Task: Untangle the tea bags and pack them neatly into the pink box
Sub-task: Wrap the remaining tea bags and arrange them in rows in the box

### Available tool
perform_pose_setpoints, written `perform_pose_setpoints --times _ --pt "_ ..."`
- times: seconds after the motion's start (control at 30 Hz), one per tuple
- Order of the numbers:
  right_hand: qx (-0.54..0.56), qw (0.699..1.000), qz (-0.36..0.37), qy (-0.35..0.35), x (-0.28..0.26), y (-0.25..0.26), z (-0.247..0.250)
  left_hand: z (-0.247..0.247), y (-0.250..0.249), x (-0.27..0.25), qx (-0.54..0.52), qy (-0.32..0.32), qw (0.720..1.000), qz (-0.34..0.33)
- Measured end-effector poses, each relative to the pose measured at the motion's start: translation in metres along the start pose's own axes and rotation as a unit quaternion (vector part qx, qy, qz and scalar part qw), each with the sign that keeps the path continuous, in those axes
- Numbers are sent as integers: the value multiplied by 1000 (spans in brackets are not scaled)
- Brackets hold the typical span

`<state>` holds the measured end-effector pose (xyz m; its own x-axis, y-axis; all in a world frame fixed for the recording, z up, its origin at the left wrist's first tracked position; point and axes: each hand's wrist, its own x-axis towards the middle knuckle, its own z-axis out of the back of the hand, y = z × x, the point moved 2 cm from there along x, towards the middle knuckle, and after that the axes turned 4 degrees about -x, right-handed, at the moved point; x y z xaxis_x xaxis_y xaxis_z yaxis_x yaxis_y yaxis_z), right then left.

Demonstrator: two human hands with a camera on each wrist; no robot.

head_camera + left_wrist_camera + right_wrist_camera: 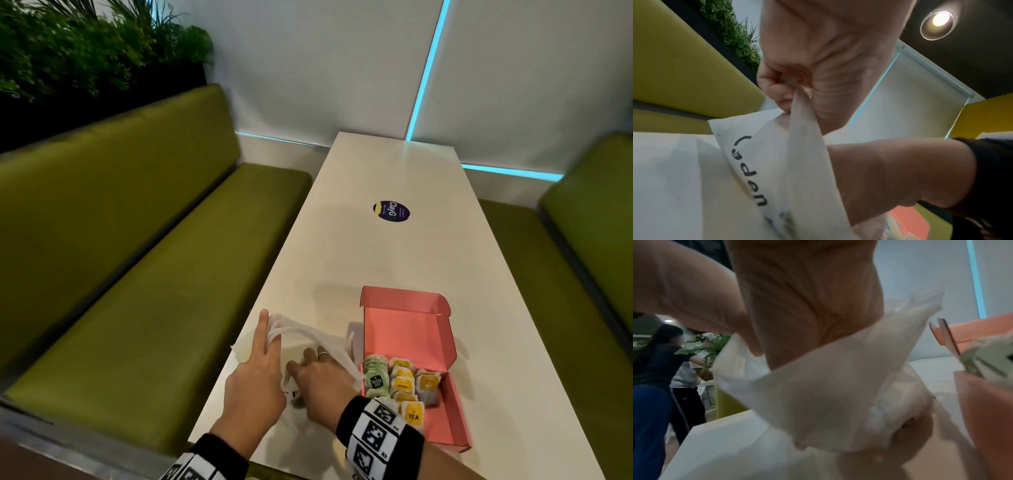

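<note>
Head cam: left hand (pixel 255 383) pinches the white bag (pixel 308 334) open, right hand (pixel 322 380) reaches inside, fingers hidden, can't tell; box (pixel 442 407) alongside.

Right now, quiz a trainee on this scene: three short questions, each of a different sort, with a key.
1. True or false: the pink box lies open on the white table.
2. Multiple choice: the left hand holds up
A. a scissors
B. an edge of the white plastic bag
C. the box lid
3. Fill in: the tea bags already in the box stand in rows at its ____ end, near or far from the person.

Key: 1 true; 2 B; 3 near. The right hand reaches into the bag; what it holds is hidden.
</note>
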<state>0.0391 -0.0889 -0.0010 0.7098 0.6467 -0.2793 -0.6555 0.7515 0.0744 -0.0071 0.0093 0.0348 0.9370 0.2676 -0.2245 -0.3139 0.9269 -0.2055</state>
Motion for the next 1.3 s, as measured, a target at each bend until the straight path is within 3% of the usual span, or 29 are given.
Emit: perform_pose_setpoints --times 0.57,0.83,0.97,1.13,1.3 --pt "68 991 -14 -114 -1 -7 8 -5 -8 2 -26 21 999 -6" --pt "226 955 12 -191 0 -11 2 -13 -2 12 -111 24 994 -11" --pt "351 909 11 -226 -10 -17 14 -14 2 15 -122 19 992 -2" --pt "481 834 -52 -267 -29 -33 40 -14 5 13 -87 24 996 -4" --pt "678 704 -55 -207 -50 -55 61 -17 6 9 -103 42 993 -39"
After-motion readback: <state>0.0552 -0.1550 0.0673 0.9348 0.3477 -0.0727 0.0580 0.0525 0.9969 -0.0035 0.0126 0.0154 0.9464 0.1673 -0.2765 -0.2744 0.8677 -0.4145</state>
